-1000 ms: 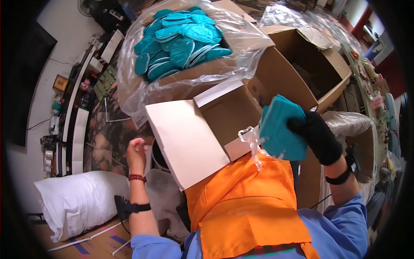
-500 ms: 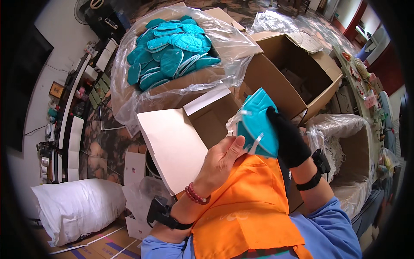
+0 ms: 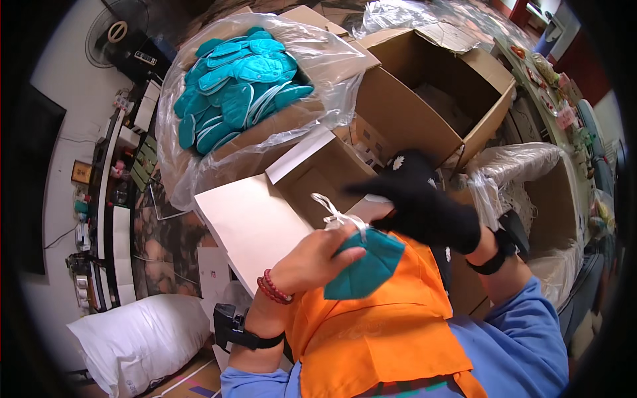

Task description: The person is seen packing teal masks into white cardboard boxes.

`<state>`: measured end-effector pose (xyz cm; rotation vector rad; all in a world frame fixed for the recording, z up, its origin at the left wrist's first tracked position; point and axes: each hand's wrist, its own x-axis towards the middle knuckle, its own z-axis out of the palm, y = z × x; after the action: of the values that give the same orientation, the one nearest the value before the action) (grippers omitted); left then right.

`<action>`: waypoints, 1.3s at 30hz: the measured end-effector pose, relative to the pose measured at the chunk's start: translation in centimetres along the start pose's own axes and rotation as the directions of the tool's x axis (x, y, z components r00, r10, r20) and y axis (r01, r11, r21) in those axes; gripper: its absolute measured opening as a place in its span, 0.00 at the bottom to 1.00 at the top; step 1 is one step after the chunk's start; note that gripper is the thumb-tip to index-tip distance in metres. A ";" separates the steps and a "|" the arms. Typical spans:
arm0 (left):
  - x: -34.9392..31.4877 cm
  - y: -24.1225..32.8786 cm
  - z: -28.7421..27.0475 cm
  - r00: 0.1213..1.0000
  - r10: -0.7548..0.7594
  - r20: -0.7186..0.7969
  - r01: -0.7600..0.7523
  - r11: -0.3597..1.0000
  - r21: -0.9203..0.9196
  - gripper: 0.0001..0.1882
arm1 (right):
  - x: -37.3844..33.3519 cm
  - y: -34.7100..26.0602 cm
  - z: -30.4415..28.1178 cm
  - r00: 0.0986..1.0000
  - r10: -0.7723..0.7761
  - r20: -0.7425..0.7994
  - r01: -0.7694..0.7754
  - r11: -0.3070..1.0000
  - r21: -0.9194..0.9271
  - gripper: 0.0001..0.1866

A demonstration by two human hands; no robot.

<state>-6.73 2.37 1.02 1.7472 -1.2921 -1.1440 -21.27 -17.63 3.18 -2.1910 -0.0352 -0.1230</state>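
Note:
My left hand (image 3: 322, 259), bare with a red bead bracelet, is closed on a teal folded face mask (image 3: 368, 268). White ear loops (image 3: 338, 213) stick up from the mask's upper edge. My right hand (image 3: 424, 212), in a black glove, hovers just above and to the right of the mask. Its fingers look apart, though motion blurs them, and nothing shows in them. Beyond both hands stands an open white carton (image 3: 242, 222) with a brown inside. Farther off, a plastic-lined box (image 3: 265, 136) holds a heap of teal masks (image 3: 239, 83).
A large open cardboard box (image 3: 405, 109) stands at the far right. Nearer on the right is another box lined with clear plastic (image 3: 517, 159), with white loops inside. A stuffed white sack (image 3: 142, 338) lies at the lower left. A cluttered table (image 3: 537, 99) runs along the right.
The mask has come down toward my orange apron and turned over in my left hand. My right hand has let go of it and moved left over it. The view has shifted slightly.

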 end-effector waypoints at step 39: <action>4.0 -2.0 3.2 0.792 0.270 -0.548 -0.132 0.952 0.277 0.08 | -5.6 -3.4 3.7 0.975 -0.177 0.136 0.217 0.891 -0.400 0.04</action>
<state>-8.47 -0.93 -3.01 1.8599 -1.2039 -0.2891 -26.78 -12.52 3.21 -2.6138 -0.3139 -0.1495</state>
